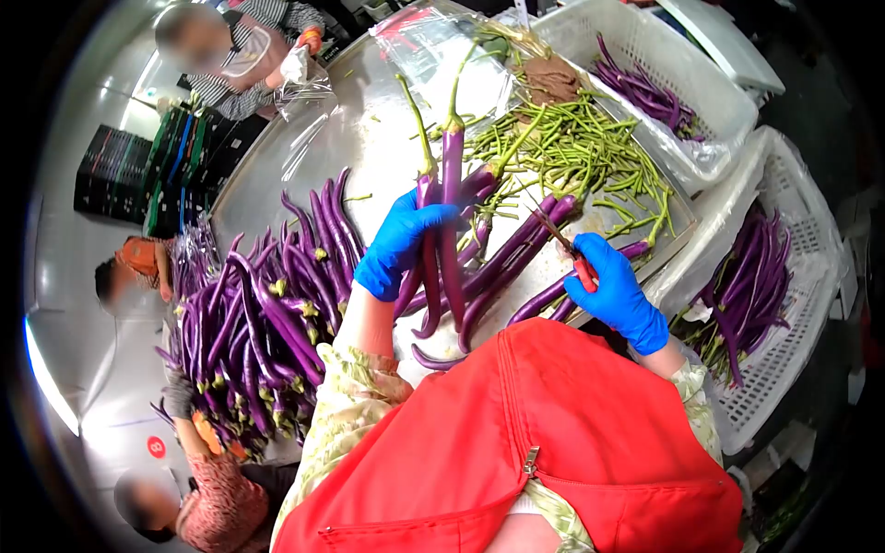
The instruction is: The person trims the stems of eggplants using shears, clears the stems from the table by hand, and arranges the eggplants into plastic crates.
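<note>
My left hand (406, 241), in a blue glove, is closed around two long purple eggplants (452, 175) whose green stems point away from me. In my right hand (616, 293), also gloved in blue, is a pair of scissors (584, 269) with red handles, its blades pointing to the upper left. Between and beneath my hands, more long eggplants (516, 253) lie on the metal table (369, 120), some with stems on. Cut green stems (590, 138) are heaped beyond the scissors.
A big pile of eggplants (249, 323) covers the table's left side. White crates (802, 230) with eggplants stand at the right. Clear plastic bags (442, 55) lie at the far end. Co-workers (244, 55) stand along the left side. Dark crates (175, 170) are stacked behind them.
</note>
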Motion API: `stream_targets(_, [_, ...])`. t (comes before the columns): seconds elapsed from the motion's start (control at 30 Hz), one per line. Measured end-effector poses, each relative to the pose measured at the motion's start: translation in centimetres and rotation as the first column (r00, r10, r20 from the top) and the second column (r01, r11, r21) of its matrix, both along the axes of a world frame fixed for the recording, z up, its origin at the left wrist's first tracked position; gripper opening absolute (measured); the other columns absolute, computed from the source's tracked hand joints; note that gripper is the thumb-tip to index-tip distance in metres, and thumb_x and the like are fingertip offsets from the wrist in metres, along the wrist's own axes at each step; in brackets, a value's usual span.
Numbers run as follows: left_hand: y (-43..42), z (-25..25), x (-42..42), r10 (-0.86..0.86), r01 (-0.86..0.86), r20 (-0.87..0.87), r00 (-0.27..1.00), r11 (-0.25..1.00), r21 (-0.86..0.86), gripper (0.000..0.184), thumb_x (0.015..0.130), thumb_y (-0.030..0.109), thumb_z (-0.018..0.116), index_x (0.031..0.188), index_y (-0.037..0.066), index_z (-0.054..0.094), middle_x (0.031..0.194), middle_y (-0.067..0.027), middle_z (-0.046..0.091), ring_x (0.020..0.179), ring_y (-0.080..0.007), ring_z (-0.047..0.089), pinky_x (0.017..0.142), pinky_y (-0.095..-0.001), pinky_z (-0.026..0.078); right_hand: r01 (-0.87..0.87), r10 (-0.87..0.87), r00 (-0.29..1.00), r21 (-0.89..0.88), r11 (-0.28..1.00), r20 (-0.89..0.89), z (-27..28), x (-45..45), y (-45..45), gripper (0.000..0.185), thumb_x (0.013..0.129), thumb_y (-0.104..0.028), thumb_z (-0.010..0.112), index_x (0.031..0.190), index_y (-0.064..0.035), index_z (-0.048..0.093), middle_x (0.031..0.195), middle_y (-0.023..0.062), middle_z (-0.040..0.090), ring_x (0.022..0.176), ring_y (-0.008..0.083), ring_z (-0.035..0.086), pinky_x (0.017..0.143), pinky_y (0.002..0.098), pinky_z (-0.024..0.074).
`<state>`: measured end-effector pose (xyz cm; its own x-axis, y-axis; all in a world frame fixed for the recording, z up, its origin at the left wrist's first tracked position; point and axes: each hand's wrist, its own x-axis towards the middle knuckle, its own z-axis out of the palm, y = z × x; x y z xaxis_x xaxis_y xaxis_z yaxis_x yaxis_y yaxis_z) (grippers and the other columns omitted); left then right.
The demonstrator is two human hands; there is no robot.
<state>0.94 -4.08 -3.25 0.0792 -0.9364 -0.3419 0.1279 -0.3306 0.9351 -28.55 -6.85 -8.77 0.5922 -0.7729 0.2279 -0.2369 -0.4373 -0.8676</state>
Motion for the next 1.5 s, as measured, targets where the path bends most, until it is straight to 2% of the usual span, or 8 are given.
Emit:
stream_targets(0.27, [3.8, -0.4, 0.1, 0.143, -0.148, -0.071, 0.987, 0.986, -0.072, 0.031, 0.077, 0.014, 0.067, 0.104, 0.000, 0.059, 0.078, -0.0057, 0.062, 0.066, -0.0142, 0.059, 0.058, -0.0274, 0.049, 0.076, -0.084, 0.989, -0.064, 0.995, -0.121, -0.6, -0.1, 0.5, 0.046, 0.074, -0.010, 0.063, 0.116, 0.0030, 0.050, 0.095, 0.0157, 0.055, 0.080, 0.0286, 0.058, 0.071, 0.0353, 0.0476])
stream_targets(0.37, [4.4, 0.7, -1.0, 0.096, -0.102, -0.117, 0.989, 0.994, -0.043, 0.030, 0.078, 0.014, 0.066, 0.101, -0.003, 0.057, 0.085, -0.0107, 0.063, 0.078, -0.0216, 0.065, 0.072, -0.0306, 0.053, 0.101, -0.105, 0.990, -0.046, 0.994, -0.097, -1.2, 0.4, 0.9, 0.047, 0.075, -0.012, 0.064, 0.117, 0.0007, 0.050, 0.097, 0.0153, 0.056, 0.082, 0.0287, 0.059, 0.072, 0.0351, 0.0478])
stream_targets(0.57, [5.3, 1.7, -4.0, 0.044, -0.042, -0.090, 0.995, 0.999, 0.025, 0.032, 0.078, 0.008, 0.065, 0.107, -0.004, 0.056, 0.089, -0.0104, 0.064, 0.078, -0.0185, 0.063, 0.073, -0.0287, 0.051, 0.082, -0.084, 0.996, 0.073, 0.994, 0.020, -1.9, 2.7, 0.0, 0.044, 0.074, -0.013, 0.063, 0.115, -0.0003, 0.052, 0.100, 0.0171, 0.058, 0.085, 0.0293, 0.060, 0.074, 0.0347, 0.0480])
stream_targets(0.8, [5.6, 1.1, -2.4, 0.032, -0.029, -0.112, 0.993, 0.999, 0.028, 0.035, 0.079, 0.009, 0.066, 0.111, -0.002, 0.058, 0.092, -0.0059, 0.063, 0.079, -0.0134, 0.059, 0.074, -0.0263, 0.049, 0.108, -0.091, 0.986, 0.117, 0.987, -0.137, -1.8, 1.6, 0.0, 0.038, 0.074, -0.009, 0.059, 0.111, -0.0004, 0.054, 0.079, 0.0177, 0.059, 0.069, 0.0258, 0.061, 0.064, 0.0331, 0.0474])
stream_targets(0.83, [5.5, 0.9, -2.0, 0.013, -0.011, -0.065, 0.998, 0.999, 0.040, 0.036, 0.079, 0.008, 0.066, 0.112, -0.003, 0.057, 0.093, -0.0070, 0.063, 0.080, -0.0145, 0.060, 0.076, -0.0273, 0.049, 0.096, -0.058, 0.985, 0.234, 0.968, -0.162, -1.2, 1.1, -0.2, 0.043, 0.075, -0.009, 0.060, 0.116, 0.0003, 0.052, 0.089, 0.0176, 0.060, 0.079, 0.0241, 0.062, 0.072, 0.0328, 0.0480])
stream_targets(0.9, [5.5, 0.4, -1.4, -0.036, 0.034, 0.024, 0.999, 0.997, 0.075, 0.039, 0.078, 0.006, 0.065, 0.114, -0.005, 0.055, 0.096, -0.0091, 0.064, 0.082, -0.0166, 0.061, 0.078, -0.0292, 0.050, 0.015, -0.014, 1.000, 0.096, 0.995, -0.011, -2.0, 0.8, -0.7, 0.049, 0.075, -0.010, 0.061, 0.121, 0.0008, 0.049, 0.102, 0.0169, 0.058, 0.092, 0.0237, 0.060, 0.082, 0.0324, 0.0464])
stream_targets(0.97, [5.6, 0.6, -1.7, -0.102, 0.093, 0.064, 0.993, 0.987, 0.129, 0.039, 0.078, 0.006, 0.066, 0.114, -0.003, 0.057, 0.096, -0.0069, 0.064, 0.083, -0.0137, 0.059, 0.079, -0.0273, 0.049, -0.041, 0.051, 0.997, 0.175, 0.984, -0.051, -1.3, 0.6, -1.4, 0.054, 0.074, -0.011, 0.063, 0.124, 0.0008, 0.046, 0.111, 0.0160, 0.056, 0.101, 0.0255, 0.057, 0.090, 0.0323, 0.0434])
stream_targets(1.5, [6.1, -0.1, -2.1, -0.204, 0.161, 0.187, 0.961, 0.961, 0.223, 0.040, 0.077, 0.007, 0.064, 0.115, -0.002, 0.058, 0.097, -0.0062, 0.063, 0.085, -0.0130, 0.058, 0.081, -0.0261, 0.046, 0.124, -0.119, 0.987, 0.033, 0.992, -0.108, -2.7, 0.9, -0.5, 0.022, 0.075, -0.006, 0.056, 0.096, -0.0003, 0.052, 0.070, 0.0194, 0.051, 0.061, 0.0323, 0.054, 0.058, 0.0357, 0.0432])
